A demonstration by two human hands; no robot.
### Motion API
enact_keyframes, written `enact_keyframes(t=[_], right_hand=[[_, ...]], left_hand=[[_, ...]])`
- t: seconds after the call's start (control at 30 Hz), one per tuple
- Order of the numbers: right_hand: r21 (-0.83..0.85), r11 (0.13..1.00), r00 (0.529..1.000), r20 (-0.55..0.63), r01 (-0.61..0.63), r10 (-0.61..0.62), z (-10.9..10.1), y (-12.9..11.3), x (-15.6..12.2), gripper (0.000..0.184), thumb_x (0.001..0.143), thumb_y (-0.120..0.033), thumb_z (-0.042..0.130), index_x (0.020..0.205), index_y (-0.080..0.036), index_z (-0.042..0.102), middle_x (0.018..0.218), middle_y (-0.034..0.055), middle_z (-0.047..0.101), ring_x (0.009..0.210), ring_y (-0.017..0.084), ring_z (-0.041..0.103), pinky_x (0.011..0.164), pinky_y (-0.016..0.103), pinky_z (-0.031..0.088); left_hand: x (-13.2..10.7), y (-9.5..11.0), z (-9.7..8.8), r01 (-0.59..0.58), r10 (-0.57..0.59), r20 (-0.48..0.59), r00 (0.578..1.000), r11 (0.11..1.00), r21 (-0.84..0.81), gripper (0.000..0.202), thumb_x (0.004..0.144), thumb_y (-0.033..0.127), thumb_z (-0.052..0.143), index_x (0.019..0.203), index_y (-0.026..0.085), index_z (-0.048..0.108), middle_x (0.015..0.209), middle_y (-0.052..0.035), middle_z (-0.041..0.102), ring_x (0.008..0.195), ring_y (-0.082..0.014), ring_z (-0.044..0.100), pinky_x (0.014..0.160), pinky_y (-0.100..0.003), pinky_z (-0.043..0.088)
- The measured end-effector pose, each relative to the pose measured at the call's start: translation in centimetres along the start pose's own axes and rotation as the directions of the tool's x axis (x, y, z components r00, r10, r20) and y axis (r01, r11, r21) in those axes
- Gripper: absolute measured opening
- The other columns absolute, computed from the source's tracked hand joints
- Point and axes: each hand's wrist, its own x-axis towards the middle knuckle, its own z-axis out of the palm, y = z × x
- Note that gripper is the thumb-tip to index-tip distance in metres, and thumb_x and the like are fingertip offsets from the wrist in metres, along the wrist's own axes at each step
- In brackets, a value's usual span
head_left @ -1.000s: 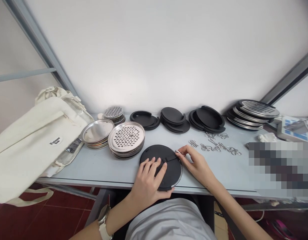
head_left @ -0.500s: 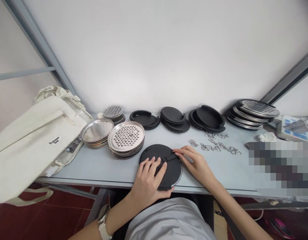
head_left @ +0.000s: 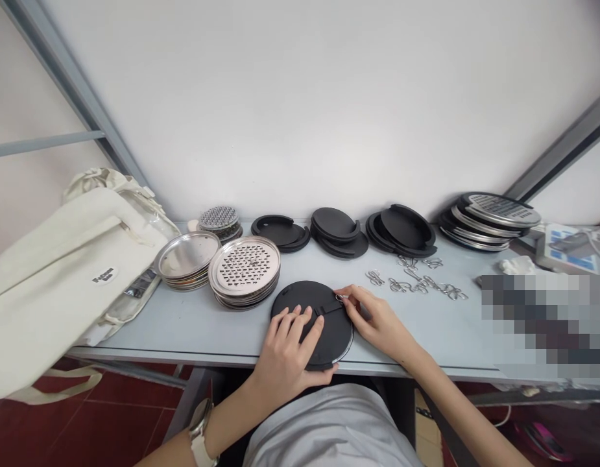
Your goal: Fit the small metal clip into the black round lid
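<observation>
A round black disc [head_left: 307, 299] with a slot and a silver rim lies flat near the front edge of the grey table [head_left: 202, 327]. My left hand [head_left: 288, 351] lies flat on its near half, fingers spread, holding it down. My right hand [head_left: 376, 322] sits at the disc's right edge, thumb and fingers pinched on a small metal wire clip [head_left: 339, 298] at the end of the slot. Several loose wire clips [head_left: 416, 282] lie scattered to the right of that hand.
Stacks of perforated metal plates [head_left: 244, 267] and plain metal plates [head_left: 187, 256] stand to the left. Black discs [head_left: 339, 232] are piled along the back wall, with an assembled stack [head_left: 489, 219] at the right. A white cloth bag [head_left: 61, 259] fills the left end.
My right hand has slid slightly left, carrying the wire clip from just off the disc's right edge onto the end of the slot. The left hand has stayed put.
</observation>
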Motion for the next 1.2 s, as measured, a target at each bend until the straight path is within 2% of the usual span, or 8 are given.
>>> enact_keyframes(t=[0.13, 0.3, 0.53, 0.83, 1.2], right_hand=[[0.014, 0.999, 0.998, 0.048, -0.051, 0.050, -0.01, -0.22, -0.03, 0.019, 0.099, -0.031, 0.035, 0.102, -0.023, 0.052, 0.066, -0.0026, 0.058, 0.054, 0.016, 0.050, 0.056, 0.026, 0.040], [0.028, 0.999, 0.998, 0.043, -0.045, 0.044, 0.00, -0.45, 0.02, 0.014, 0.099, -0.029, 0.034, 0.096, -0.023, 0.047, 0.067, -0.0028, 0.059, 0.055, 0.016, 0.052, 0.057, 0.026, 0.038], [-0.002, 0.999, 0.999, 0.031, -0.038, 0.038, 0.07, -0.35, 0.03, 0.011, 0.098, -0.028, 0.035, 0.095, -0.024, 0.044, 0.059, -0.0057, 0.049, 0.050, 0.015, 0.046, 0.052, 0.025, 0.033], [0.005, 1.000, 0.999, 0.033, -0.027, 0.027, 0.02, -0.46, 0.01, 0.012, 0.099, -0.030, 0.035, 0.090, -0.025, 0.042, 0.058, -0.0065, 0.048, 0.049, 0.014, 0.042, 0.052, 0.025, 0.033], [-0.005, 1.000, 1.000, 0.017, 0.016, -0.016, -0.09, -0.34, 0.08, 0.015, 0.100, -0.026, 0.032, 0.089, -0.024, 0.043, 0.073, -0.0012, 0.056, 0.059, 0.016, 0.054, 0.059, 0.027, 0.040]], left_hand=[[0.05, 0.02, -0.02, -0.006, 0.006, -0.003, 1.000, 1.000, -0.009, 0.055, 0.079, 0.046, 0.063, 0.125, 0.015, 0.059, 0.120, -0.0135, 0.061, 0.115, -0.0291, 0.054, 0.102, -0.046, 0.038], [0.03, -0.02, 0.11, -0.005, 0.005, -0.009, 1.000, 1.000, -0.021, 0.056, 0.079, 0.046, 0.064, 0.125, 0.015, 0.060, 0.119, -0.0138, 0.062, 0.114, -0.0298, 0.054, 0.101, -0.046, 0.039], [0.20, 0.02, -0.20, -0.016, 0.016, -0.004, 1.000, 1.000, -0.003, 0.055, 0.077, 0.046, 0.066, 0.123, 0.016, 0.061, 0.118, -0.0142, 0.062, 0.114, -0.0296, 0.056, 0.100, -0.046, 0.041], [0.07, 0.00, -0.05, -0.014, 0.014, -0.007, 1.000, 1.000, 0.007, 0.056, 0.076, 0.045, 0.067, 0.124, 0.016, 0.060, 0.119, -0.0139, 0.062, 0.114, -0.0296, 0.055, 0.101, -0.046, 0.041], [0.16, 0.06, -0.17, -0.016, 0.016, -0.011, 1.000, 1.000, -0.003, 0.057, 0.076, 0.045, 0.067, 0.125, 0.017, 0.060, 0.119, -0.0137, 0.062, 0.114, -0.0295, 0.056, 0.101, -0.046, 0.041]])
